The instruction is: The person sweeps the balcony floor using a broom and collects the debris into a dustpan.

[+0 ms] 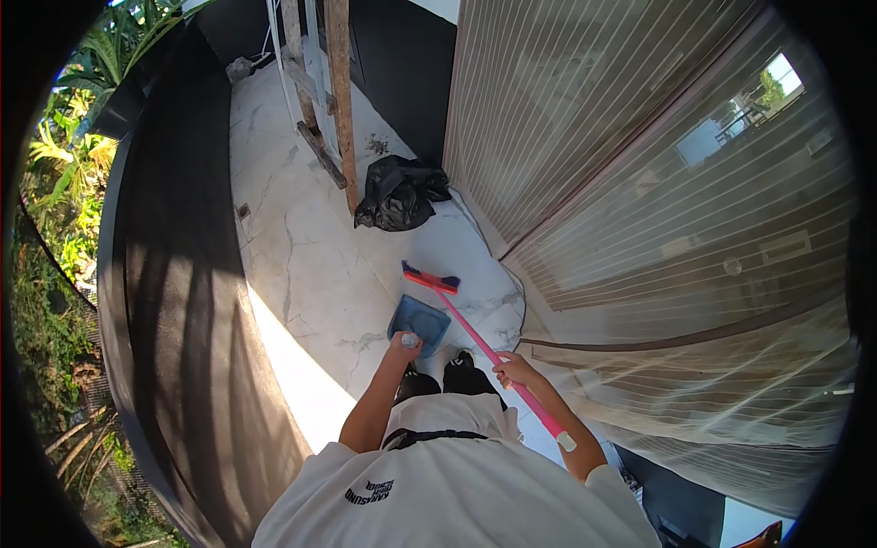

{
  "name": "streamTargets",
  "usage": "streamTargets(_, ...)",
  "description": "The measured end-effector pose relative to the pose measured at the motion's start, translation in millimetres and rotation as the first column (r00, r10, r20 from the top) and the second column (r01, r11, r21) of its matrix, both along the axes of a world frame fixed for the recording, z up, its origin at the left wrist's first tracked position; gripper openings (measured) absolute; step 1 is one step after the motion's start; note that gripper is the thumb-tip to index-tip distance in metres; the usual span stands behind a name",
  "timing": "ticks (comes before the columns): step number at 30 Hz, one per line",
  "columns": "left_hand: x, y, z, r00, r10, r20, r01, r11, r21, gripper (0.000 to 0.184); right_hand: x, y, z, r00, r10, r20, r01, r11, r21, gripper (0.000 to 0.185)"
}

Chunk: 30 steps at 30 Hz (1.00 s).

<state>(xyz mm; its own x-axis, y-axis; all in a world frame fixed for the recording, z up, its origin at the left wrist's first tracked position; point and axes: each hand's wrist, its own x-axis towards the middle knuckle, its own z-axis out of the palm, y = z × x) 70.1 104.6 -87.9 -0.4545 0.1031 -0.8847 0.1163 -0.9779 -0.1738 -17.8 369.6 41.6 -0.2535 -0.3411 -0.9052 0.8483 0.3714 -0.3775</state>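
Observation:
Wrapped round the top of a dustpan's handle, my left hand is closed. The blue dustpan is in front of my feet, with some greyish matter in its pan. My right hand grips the pink handle of a broom. The broom's red head with dark bristles is just beyond the dustpan, apart from it, over the marble-patterned floor.
A black plastic bag lies ahead, beside a wooden ladder-like frame. Small debris is behind the bag. Striped netting covers the right side. A dark low wall curves along the left, with plants beyond.

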Motion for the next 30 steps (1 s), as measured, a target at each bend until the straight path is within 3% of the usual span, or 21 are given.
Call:
streamTargets(4,-10.0,3.1,0.1,1.000,-0.003,0.008,0.003,1.000,-0.024,0.012,15.2,6.6,29.8,0.994,-0.035,0.106,0.039,0.998,-0.039,0.041)
streamTargets(6,-8.9,2.3,1.9,1.000,0.011,-0.006,-0.011,0.999,-0.040,0.012,10.3,18.1,39.1,0.953,-0.112,0.280,0.160,0.975,-0.154,0.037)
streamTargets(10,-4.5,-0.7,1.8,0.998,-0.029,-0.059,0.027,0.999,-0.028,0.012,2.8,22.9,72.8,0.949,-0.155,0.273,0.208,0.962,-0.178,0.037)
streamTargets(12,0.6,-7.8,3.0,0.993,-0.070,-0.096,0.063,0.995,-0.073,0.012,-1.1,24.8,74.8,0.966,-0.134,0.221,0.174,0.969,-0.174,0.040)
streamTargets(15,5.4,-24.1,13.5,0.995,-0.015,-0.102,0.016,1.000,0.009,0.013,-8.3,21.2,88.2,0.987,-0.141,0.073,0.148,0.985,-0.094,0.044)
streamTargets(17,8.9,-39.2,10.9,0.999,0.024,-0.041,-0.019,0.994,0.108,0.014,-17.6,24.8,80.2,0.990,-0.134,0.038,0.137,0.988,-0.078,0.045)
streamTargets(22,10.3,-65.7,25.3,0.997,-0.011,-0.080,0.019,0.994,0.107,0.012,-35.6,29.8,54.8,0.985,-0.093,-0.146,0.097,0.995,0.020,0.044)
streamTargets(24,9.0,-72.1,36.0,0.994,-0.103,0.026,0.098,0.987,0.126,0.006,-36.2,28.5,40.4,0.977,-0.093,-0.192,0.105,0.993,0.050,0.041)
streamTargets(30,15.0,-100.4,32.9,0.976,-0.148,0.163,0.116,0.974,0.193,0.012,-16.2,38.9,-18.2,0.965,-0.047,-0.257,0.094,0.980,0.173,0.036)
